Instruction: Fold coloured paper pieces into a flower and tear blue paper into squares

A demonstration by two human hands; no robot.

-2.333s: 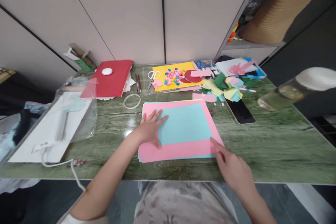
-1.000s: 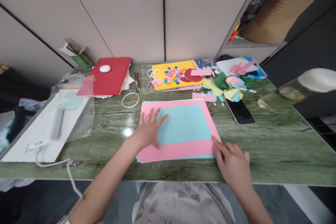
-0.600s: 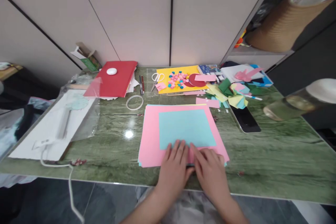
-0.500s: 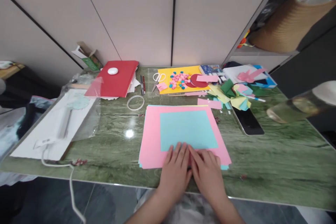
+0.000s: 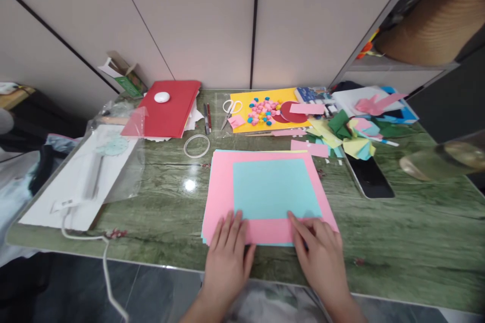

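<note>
"What's changed?"
"The blue sheet [image 5: 275,186], laid on pink paper [image 5: 222,186], is now pressed wider apart by left hand [image 5: 226,257] and right hand [image 5: 324,257], probably steadier."
"Grip?"
"Left is opened flat; right can't be told."

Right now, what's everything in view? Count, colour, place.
Paper stack: 1, pink-topped, front
Small paper rectangle: 1, light blue, atop stack
Card pile: 1, red, back left
Oval case: 1, white, on red pile
Round ring: 1, white, behind stack
Scissors: 1, white handles, back
Pens: 2, dark and red, beside scissors
Paper sheet: 1, yellow, back
Small balls: many, pink, blue, yellow, on yellow sheet
Folded paper pieces: several, green, yellow, right
Flat phone: 1, black, right of stack
Bottle: 1, clear, far right
Cardboard box: 1, green-white, back left
Woven basket: 1, tan, right shelf
Corded strip: 1, white, left
Plastic bag: 1, clear, left
Table: 1, green, beneath
Left hand: 1, on stack
Right hand: 1, on stack
</note>
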